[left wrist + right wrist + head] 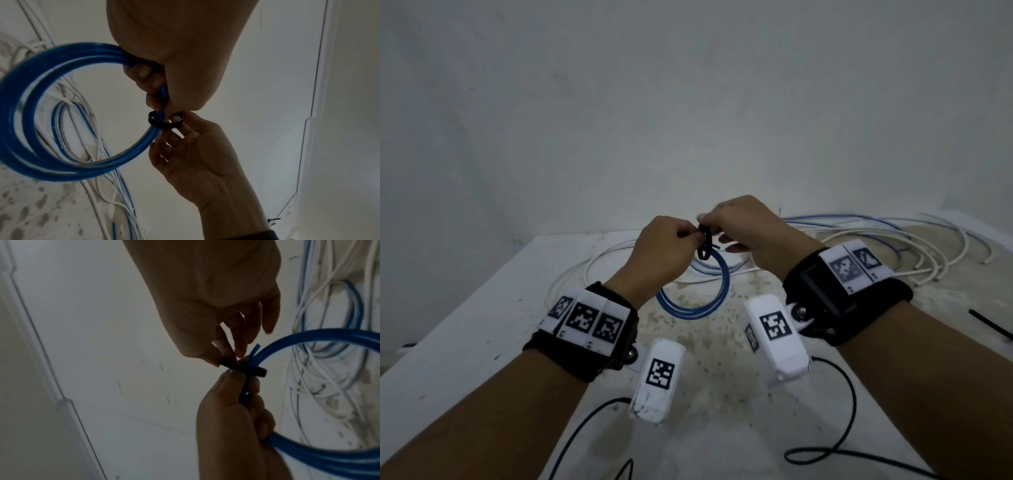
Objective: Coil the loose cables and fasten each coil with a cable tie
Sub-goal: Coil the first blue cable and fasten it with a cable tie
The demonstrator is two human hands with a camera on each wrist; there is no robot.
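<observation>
Both wrist views were dim and backlit, skin in shadow; the blue round-section plastic cable coil (61,104) was motion-blurred in the left wrist view and cut off at the frame edge in the right wrist view; its top sat hidden inside the left hand (664,253), fingers curled tight round the bundled turns, coil hanging above the counter (476,308); the right hand (743,226) pinched the flat black cable tie band (165,121), looped loosely round the strands just beside the left thumb; whether the tie was locked was unclear; loose white and blue cables (893,240), thin and glossy, lay tangled on the white, stained, speckled counter behind; a black strip (989,325) was cut off at right edge.
</observation>
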